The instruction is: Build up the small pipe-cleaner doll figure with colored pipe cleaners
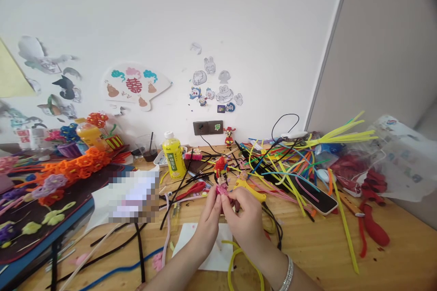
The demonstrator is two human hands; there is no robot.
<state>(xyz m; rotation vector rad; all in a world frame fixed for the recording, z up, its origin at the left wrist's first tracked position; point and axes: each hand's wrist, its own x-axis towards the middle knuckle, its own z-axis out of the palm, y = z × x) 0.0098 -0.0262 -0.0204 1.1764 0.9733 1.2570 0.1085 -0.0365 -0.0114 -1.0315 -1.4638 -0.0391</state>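
My left hand [209,223] and my right hand [247,218] meet in front of me, both closed, with fingertips pinching a small pink fuzzy piece [221,189], apparently bent pipe cleaner. Just above the fingertips is a small red-topped figure [221,168]; whether it touches the pink piece I cannot tell. Right behind my right hand lies a yellow-handled tool [251,189], partly covered. Red-handled scissors [196,188] are left of the fingers. Under my wrists is a white sheet of paper [205,236], and a yellow pipe cleaner [230,268] loops beside my right forearm.
A yellow drink bottle [175,157] stands at the back. Loose pipe cleaners [290,168] pile up on the right around a phone [317,200]. Pipe-cleaner flowers [78,166] crowd the left. A clear plastic bag [406,159] sits far right; another small red figure [230,137] stands by the wall.
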